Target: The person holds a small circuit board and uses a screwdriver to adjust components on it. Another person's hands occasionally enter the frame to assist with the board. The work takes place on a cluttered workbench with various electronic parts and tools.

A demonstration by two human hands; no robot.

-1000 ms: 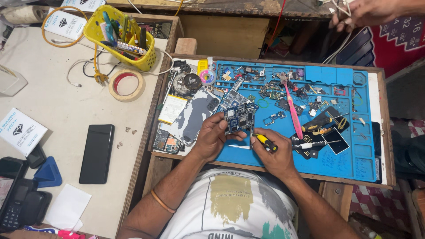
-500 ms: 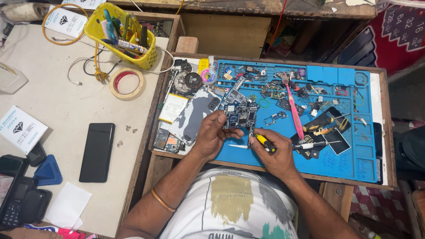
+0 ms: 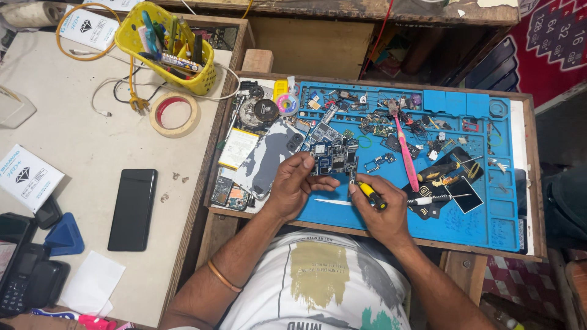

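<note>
On the blue repair mat [image 3: 477,214], the left hand [image 3: 292,186] pinned the phone circuit board [image 3: 333,157] near the mat's left edge; the right hand [image 3: 382,208], closed on a yellow-handled screwdriver [image 3: 372,194], had held beside it since a second before; work stayed on one spot.

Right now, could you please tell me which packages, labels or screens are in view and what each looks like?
White box: left table edge, flat, black diamond emblem.
Second white box: top left beside the yellow basket, same emblem.
Black smartphone: left table, screen dark.
Desk phone: bottom left, black, small display.
Red patterned sign: top right, white markings.
</note>
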